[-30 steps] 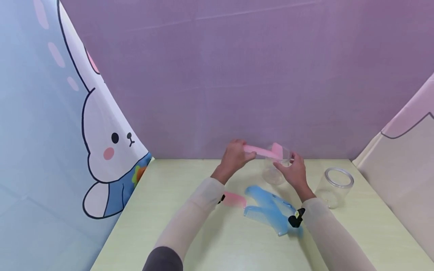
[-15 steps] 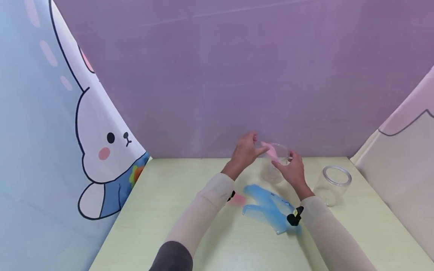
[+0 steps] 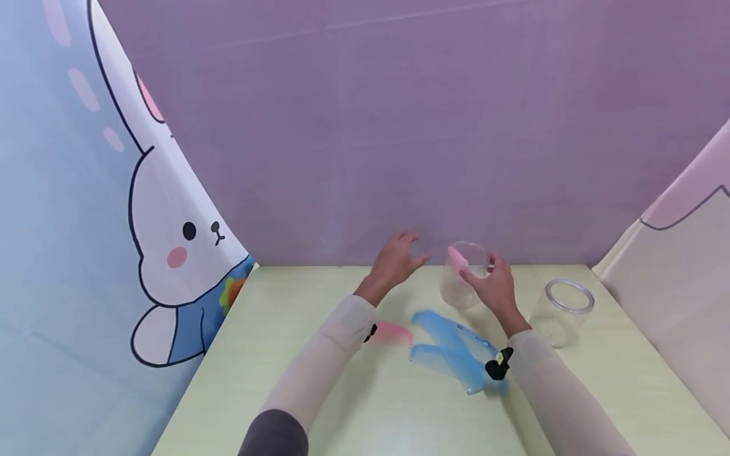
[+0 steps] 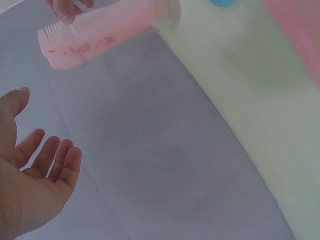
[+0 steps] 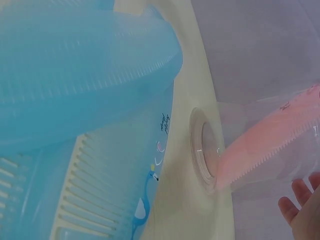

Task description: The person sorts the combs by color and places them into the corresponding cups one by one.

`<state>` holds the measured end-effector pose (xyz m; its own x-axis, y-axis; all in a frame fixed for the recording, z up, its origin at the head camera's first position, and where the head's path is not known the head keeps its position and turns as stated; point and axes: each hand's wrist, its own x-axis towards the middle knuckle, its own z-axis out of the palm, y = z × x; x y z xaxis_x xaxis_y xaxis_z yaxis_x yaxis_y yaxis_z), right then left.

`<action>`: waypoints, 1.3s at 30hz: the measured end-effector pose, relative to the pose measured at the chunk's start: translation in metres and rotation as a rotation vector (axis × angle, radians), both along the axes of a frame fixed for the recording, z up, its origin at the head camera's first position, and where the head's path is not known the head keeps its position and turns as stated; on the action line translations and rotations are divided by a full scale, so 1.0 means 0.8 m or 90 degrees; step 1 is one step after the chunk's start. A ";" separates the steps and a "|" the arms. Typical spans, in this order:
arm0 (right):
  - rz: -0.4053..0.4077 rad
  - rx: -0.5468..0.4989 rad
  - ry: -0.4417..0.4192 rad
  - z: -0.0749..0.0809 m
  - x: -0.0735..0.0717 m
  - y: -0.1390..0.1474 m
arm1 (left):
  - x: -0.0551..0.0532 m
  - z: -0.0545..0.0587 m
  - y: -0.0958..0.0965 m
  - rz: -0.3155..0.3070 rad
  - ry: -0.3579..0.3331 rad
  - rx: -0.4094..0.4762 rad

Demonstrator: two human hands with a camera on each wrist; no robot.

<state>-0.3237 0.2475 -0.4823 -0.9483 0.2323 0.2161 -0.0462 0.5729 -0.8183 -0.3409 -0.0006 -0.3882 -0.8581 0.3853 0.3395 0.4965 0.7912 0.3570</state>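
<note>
A pink comb (image 3: 457, 260) stands tilted inside a clear plastic jar (image 3: 456, 294), its teeth showing through the wall in the right wrist view. My right hand (image 3: 495, 289) holds the jar near its rim, thumb on the near side and fingers round the right. To the left of the jar, my left hand (image 3: 392, 263) is raised with fingers spread and nothing in it; the left wrist view shows its palm (image 4: 35, 200) apart from the comb. Several blue combs (image 3: 450, 348) lie overlapping in front of the jar, and another pink comb (image 3: 393, 332) lies partly behind my left wrist.
A second clear jar (image 3: 553, 323) with a silvery rim stands at the right on the pale table (image 3: 268, 354). A purple cloth (image 3: 342, 158) hangs along the table's back edge. Printed cloths hang at both sides, with a rabbit (image 3: 188, 266) on the left one.
The pink comb has gone from my left hand down into the clear jar. My left hand has let go of it and drawn back left, while my right hand stays at the jar.
</note>
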 end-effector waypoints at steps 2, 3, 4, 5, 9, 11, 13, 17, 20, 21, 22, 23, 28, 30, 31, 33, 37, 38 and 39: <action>0.002 -0.002 -0.001 0.000 -0.001 0.001 | 0.000 -0.004 -0.007 0.000 -0.011 0.000; 0.001 -0.005 -0.001 0.000 -0.001 0.002 | 0.000 -0.007 -0.010 -0.001 -0.018 -0.001; 0.002 -0.004 0.000 0.000 -0.001 0.003 | 0.000 -0.009 -0.013 -0.004 -0.027 0.002; 0.001 -0.006 0.000 0.000 -0.001 0.003 | 0.000 -0.011 -0.016 -0.007 -0.035 0.005; 0.002 -0.010 0.001 -0.001 0.000 0.006 | 0.001 -0.022 -0.029 -0.008 -0.058 -0.005; 0.006 -0.007 0.002 -0.002 -0.003 0.007 | -0.001 -0.026 -0.037 -0.007 -0.068 -0.006; 0.007 -0.002 0.006 -0.003 -0.006 0.008 | -0.003 -0.031 -0.044 -0.007 -0.076 -0.007; 0.009 0.002 0.013 -0.002 -0.012 0.010 | -0.004 -0.039 -0.062 -0.004 -0.098 0.001; 0.009 0.001 0.014 -0.001 -0.016 0.011 | -0.005 -0.045 -0.075 0.010 -0.116 -0.008; 0.010 0.000 0.013 -0.001 -0.018 0.012 | -0.006 -0.048 -0.080 0.016 -0.122 -0.010; 0.010 -0.001 0.012 -0.001 -0.019 0.012 | -0.006 -0.050 -0.084 0.022 -0.126 -0.018; 0.010 -0.001 0.010 0.000 -0.020 0.013 | -0.006 -0.052 -0.088 0.028 -0.131 -0.027; 0.012 -0.003 0.008 0.001 -0.021 0.012 | -0.003 -0.067 -0.112 0.040 -0.152 -0.065; 0.015 -0.003 0.011 0.001 -0.020 0.012 | -0.002 -0.075 -0.121 0.034 -0.159 -0.068; 0.015 -0.004 0.012 0.002 -0.019 0.012 | -0.001 -0.079 -0.125 0.032 -0.161 -0.072; 0.015 -0.006 0.016 0.003 -0.019 0.012 | 0.001 -0.088 -0.133 0.025 -0.172 -0.073; 0.014 -0.011 0.019 0.003 -0.019 0.013 | 0.005 -0.105 -0.146 0.019 -0.188 -0.084; 0.015 -0.011 0.017 0.003 -0.019 0.013 | 0.006 -0.108 -0.149 0.018 -0.194 -0.089; 0.016 -0.012 0.015 0.003 -0.019 0.013 | 0.007 -0.112 -0.153 0.016 -0.201 -0.092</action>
